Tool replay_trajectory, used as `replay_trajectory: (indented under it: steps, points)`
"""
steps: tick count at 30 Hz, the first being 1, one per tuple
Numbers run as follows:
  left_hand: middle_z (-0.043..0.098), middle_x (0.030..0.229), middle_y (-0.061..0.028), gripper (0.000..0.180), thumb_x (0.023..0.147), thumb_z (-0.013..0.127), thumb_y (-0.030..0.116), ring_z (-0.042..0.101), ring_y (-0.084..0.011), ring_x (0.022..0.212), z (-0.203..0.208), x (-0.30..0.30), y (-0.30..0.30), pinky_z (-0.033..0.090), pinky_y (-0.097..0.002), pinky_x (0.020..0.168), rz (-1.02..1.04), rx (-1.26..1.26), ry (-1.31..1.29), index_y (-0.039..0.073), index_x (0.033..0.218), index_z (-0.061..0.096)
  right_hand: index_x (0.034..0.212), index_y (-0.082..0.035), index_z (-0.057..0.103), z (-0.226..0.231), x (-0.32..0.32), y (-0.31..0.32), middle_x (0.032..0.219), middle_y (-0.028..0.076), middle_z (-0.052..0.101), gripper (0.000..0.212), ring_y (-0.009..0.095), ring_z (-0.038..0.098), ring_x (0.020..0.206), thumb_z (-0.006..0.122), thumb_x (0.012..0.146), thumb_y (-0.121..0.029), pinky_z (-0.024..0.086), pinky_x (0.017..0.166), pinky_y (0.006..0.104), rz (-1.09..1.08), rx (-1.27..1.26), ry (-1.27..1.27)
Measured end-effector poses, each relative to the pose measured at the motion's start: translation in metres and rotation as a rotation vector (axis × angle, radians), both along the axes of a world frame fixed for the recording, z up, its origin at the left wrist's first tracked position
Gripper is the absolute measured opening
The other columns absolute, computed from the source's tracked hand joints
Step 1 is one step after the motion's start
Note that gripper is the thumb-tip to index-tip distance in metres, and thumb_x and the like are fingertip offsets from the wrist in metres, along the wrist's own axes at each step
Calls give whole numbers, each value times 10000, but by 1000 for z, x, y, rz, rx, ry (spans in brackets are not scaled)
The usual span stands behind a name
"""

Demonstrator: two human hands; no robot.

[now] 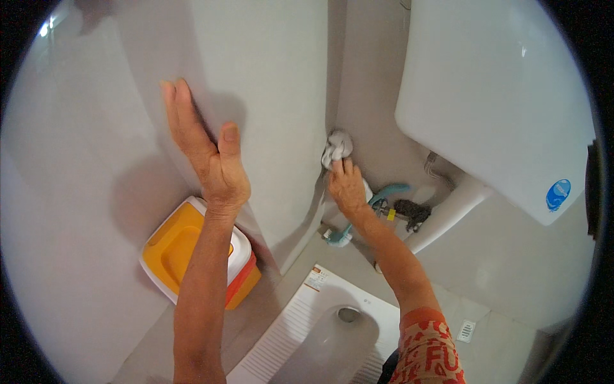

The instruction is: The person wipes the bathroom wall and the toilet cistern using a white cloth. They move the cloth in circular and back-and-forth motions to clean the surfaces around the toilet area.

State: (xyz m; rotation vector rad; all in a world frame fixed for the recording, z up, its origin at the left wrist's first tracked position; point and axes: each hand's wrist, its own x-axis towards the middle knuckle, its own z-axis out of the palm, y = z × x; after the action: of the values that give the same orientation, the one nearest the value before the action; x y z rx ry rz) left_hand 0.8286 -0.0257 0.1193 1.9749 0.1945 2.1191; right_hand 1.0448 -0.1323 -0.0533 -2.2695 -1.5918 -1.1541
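My right hand (347, 190) presses a crumpled white cloth (338, 147) against the wall's edge beside a narrow recess. Its fingers are closed on the cloth's lower part. Higher up and to the left, my left hand (216, 157) is held out with fingers stretched and thumb apart, nothing in it. It appears to rest against the pale wall panel (268, 96), though contact is not fully visible. Just below my right hand lie a teal-handled brush (338, 237) and a curved teal handle (390, 190).
A white cistern (486, 96) juts out at upper right, with a white pipe (451, 221) below. A dark fuzzy scrubber (412, 212) hangs near the pipe. An orange and white bin (176, 240) stands at left. A squat toilet (332, 333) and a floor drain (467, 331) lie below.
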Motion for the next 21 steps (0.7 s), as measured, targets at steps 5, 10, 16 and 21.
replay_trajectory:
  steps: [5,10,16,21]
  points:
    - [179,1499,-109,620,946,436,343,147,-258,1389,1,0,1,117,-393,1125,40,-1,15,80,1449,186,1066,-42,609,-1,-4,-14,1108,163,518,317,319,502,964,611,752,-84,419,820,461,89,-199,176]
    - [183,1482,-175,656,936,444,412,171,-310,1373,-1,0,0,151,-427,1108,-36,-31,-20,55,1437,216,1227,-195,541,95,6,-27,1181,175,481,440,351,444,1107,582,799,-100,363,898,521,-46,248,-147]
    - [176,1486,-169,674,934,447,433,159,-303,1379,-1,-1,-3,146,-421,1111,-16,-38,-7,50,1436,214,1306,-246,488,90,36,-21,1182,153,441,486,335,397,1122,583,836,-166,338,883,507,-218,300,-215]
    - [159,1491,-175,690,931,445,453,151,-306,1380,0,-1,-2,130,-425,1113,-88,-33,-40,46,1437,213,1307,-189,483,55,18,-10,1093,154,483,483,305,449,1053,563,833,-132,378,839,456,-162,127,-67]
